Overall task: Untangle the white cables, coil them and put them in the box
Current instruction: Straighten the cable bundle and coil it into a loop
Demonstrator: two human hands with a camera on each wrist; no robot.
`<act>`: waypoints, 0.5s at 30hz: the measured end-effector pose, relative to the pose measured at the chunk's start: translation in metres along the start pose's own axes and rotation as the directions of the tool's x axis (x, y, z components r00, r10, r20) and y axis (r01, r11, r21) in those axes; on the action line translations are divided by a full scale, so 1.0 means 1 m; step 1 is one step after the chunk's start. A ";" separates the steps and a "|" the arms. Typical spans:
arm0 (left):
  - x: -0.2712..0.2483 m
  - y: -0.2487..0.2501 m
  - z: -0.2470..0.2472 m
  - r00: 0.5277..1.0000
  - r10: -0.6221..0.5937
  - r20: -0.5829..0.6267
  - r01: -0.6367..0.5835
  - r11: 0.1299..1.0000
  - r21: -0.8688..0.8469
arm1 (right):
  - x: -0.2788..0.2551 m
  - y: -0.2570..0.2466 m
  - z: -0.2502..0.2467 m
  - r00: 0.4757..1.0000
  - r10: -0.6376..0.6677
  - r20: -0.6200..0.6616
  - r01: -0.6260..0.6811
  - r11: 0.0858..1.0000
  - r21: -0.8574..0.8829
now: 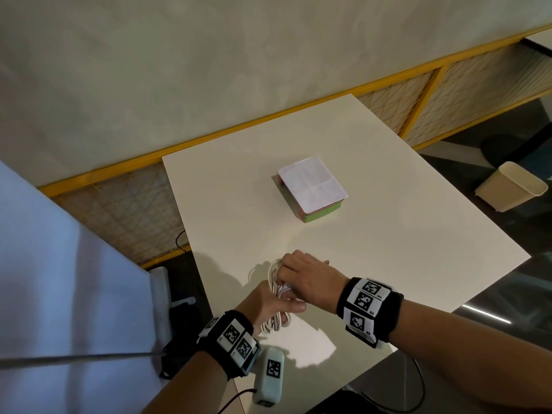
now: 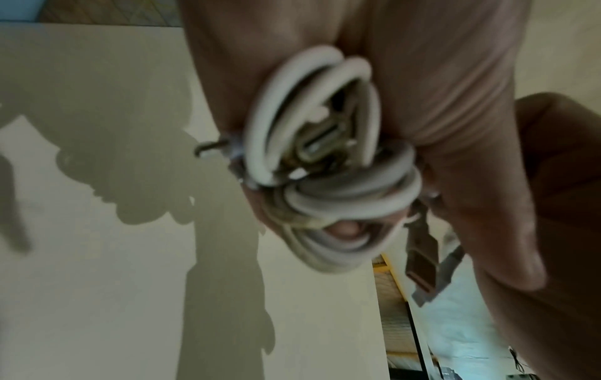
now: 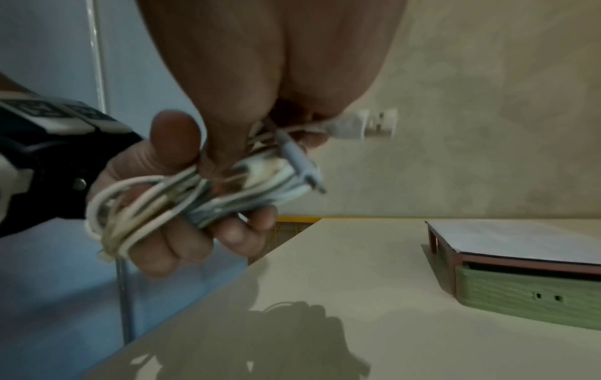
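Observation:
A bundle of white cables (image 1: 276,319) hangs above the near part of the cream table (image 1: 373,234). My left hand (image 1: 270,306) grips the coiled bundle (image 3: 169,203) from below, thumb on top. My right hand (image 1: 301,274) pinches the upper strands near a plug end (image 3: 300,167). In the left wrist view the loops (image 2: 325,159) fill the palm. The green box (image 1: 321,215) stands farther back on the table, with a white paper-covered lid (image 1: 310,183) on top; it is also in the right wrist view (image 3: 527,295).
A white tagged device (image 1: 270,375) lies at the table's near edge. A beige bin (image 1: 510,186) stands on the dark floor at the right. A yellow-framed mesh panel (image 1: 418,100) runs behind the table. A pale blue surface (image 1: 59,264) is on the left.

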State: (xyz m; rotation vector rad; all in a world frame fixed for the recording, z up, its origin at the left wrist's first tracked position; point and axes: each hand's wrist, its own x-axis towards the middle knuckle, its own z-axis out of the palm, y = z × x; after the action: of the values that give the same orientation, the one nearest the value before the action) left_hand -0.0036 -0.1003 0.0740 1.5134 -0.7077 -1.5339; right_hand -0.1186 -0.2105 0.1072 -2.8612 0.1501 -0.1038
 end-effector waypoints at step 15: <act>-0.002 0.004 0.016 0.996 0.091 0.005 -0.086 0.953 -0.292 | -0.003 -0.004 0.002 0.911 0.328 0.251 -0.392 0.493 0.776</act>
State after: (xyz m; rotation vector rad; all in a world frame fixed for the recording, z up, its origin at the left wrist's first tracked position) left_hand -0.0184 -0.1033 0.0799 1.2328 -0.5244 -1.5115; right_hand -0.1208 -0.2062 0.1063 -1.8261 0.5370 0.0195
